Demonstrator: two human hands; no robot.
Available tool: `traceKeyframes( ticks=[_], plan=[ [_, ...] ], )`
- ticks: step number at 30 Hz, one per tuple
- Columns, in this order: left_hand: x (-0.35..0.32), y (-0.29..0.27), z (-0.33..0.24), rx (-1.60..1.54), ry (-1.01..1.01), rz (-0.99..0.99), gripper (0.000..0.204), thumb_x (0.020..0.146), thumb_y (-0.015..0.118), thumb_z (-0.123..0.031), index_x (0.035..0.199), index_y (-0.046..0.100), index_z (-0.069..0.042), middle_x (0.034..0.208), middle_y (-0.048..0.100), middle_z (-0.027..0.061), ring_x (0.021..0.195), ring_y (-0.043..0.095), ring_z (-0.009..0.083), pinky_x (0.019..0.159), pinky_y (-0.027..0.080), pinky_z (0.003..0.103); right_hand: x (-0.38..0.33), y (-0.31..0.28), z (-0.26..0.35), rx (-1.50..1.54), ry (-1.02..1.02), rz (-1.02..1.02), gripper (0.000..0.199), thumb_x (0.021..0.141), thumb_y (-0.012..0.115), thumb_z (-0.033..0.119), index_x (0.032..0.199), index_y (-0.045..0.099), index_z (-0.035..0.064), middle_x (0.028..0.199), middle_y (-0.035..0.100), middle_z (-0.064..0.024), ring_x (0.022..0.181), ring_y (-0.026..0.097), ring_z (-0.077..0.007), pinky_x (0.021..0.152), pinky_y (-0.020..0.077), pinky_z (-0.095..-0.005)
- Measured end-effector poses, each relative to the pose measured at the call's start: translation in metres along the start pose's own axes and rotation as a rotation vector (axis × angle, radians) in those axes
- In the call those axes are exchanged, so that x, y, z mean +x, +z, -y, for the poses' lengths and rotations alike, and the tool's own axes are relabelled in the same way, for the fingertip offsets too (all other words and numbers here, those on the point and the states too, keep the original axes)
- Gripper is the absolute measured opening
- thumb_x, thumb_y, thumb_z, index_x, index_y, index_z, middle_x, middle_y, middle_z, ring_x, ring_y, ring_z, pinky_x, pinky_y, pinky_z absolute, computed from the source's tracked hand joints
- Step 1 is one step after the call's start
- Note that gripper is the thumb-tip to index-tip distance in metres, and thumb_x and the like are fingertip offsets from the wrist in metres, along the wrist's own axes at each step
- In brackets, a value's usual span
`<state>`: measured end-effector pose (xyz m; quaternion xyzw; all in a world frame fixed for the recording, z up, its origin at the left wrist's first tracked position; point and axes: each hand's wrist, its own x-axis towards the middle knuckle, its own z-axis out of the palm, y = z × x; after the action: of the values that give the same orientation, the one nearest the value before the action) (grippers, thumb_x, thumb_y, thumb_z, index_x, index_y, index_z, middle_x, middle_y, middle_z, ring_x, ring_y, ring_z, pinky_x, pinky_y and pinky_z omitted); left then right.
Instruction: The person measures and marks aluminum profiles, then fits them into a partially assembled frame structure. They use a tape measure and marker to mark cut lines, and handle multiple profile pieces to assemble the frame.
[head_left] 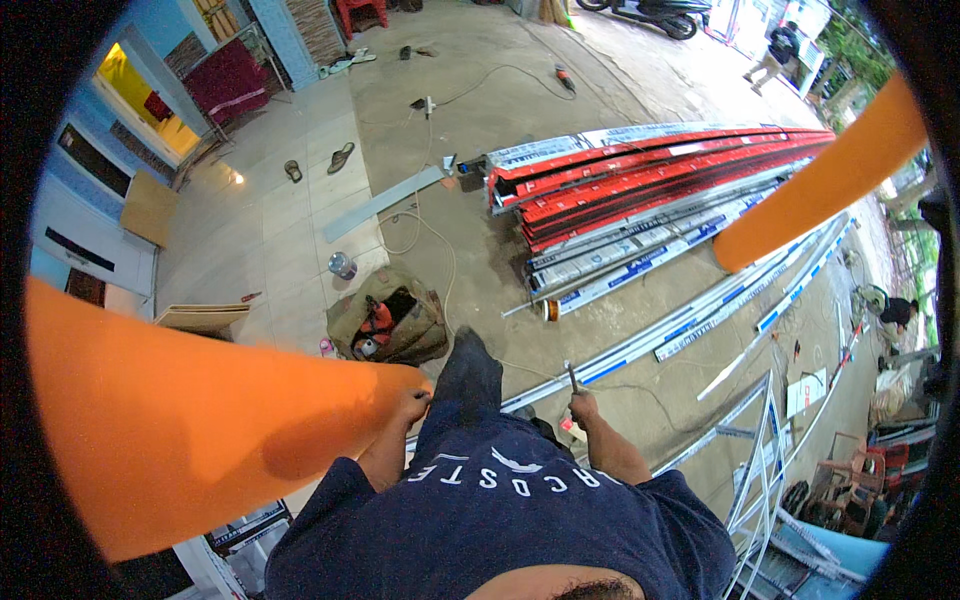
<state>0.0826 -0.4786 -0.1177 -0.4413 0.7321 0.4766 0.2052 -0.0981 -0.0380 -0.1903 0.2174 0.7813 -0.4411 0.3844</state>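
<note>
My right hand (pixel 583 405) is closed around a slim, dark grey tool (pixel 572 376) that points up from the fist. Its exact kind is too small to tell. My left hand (pixel 414 404) has curled fingers beside the end of a large orange column (pixel 230 410). Whether it touches the column or holds something small is hidden. Just beyond my left hand stands an open olive tool bag (pixel 430 325) with a red-orange power tool (pixel 377 324) inside. Long white-and-blue wrapped metal profiles (pixel 620 360) lie on the floor past my right hand.
Red-wrapped profiles (pixel 620 195) are stacked ahead, near a second orange column (pixel 820 180). A clear water jar (pixel 342 265) and a loose cable (pixel 452 270) lie near the bag. White metal frames (pixel 765 440) stand at right. One person (pixel 780 50) is far off; another (pixel 897 313) is at right.
</note>
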Motion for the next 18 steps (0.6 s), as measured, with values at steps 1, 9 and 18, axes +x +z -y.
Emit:
traceKeyframes(
  ticks=[1, 9, 18],
  plan=[
    [0.009, -0.003, 0.002, -0.032, -0.086, 0.028, 0.028, 0.095, 0.067, -0.022, 0.118, 0.075, -0.009, 0.115, 0.074, 0.0151, 0.105, 0.069, 0.0278, 0.089, 0.053, 0.042, 0.006, 0.008, 0.022, 0.13, -0.009, 0.037, 0.028, 0.097, 0.054, 0.021, 0.114, 0.062, 0.0003, 0.071, 0.062, -0.0122, 0.05, 0.056, -0.0212, 0.04, 0.0431, -0.0371],
    [0.134, -0.016, -0.012, 0.031, -0.102, 0.014, 0.036, 0.09, 0.071, -0.035, 0.116, 0.077, -0.011, 0.109, 0.076, 0.0123, 0.101, 0.071, 0.0262, 0.092, 0.052, 0.038, 0.094, 0.097, 0.199, -0.008, -0.11, 0.141, 0.037, 0.101, 0.056, 0.029, 0.127, 0.049, 0.0028, 0.076, 0.064, -0.0167, 0.05, 0.059, -0.0217, 0.043, 0.0477, -0.0379],
    [0.262, -0.199, -0.15, -0.117, -0.01, -0.304, 0.043, 0.093, 0.068, -0.033, 0.127, 0.07, -0.006, 0.125, 0.071, 0.0169, 0.113, 0.067, 0.0304, 0.095, 0.052, 0.042, 0.223, 0.175, 0.474, -0.746, -0.83, -0.014, 0.047, 0.1, 0.052, 0.033, 0.133, 0.049, 0.0005, 0.11, 0.066, -0.0316, 0.101, 0.064, -0.0513, 0.087, 0.0505, -0.0568]
  ],
)
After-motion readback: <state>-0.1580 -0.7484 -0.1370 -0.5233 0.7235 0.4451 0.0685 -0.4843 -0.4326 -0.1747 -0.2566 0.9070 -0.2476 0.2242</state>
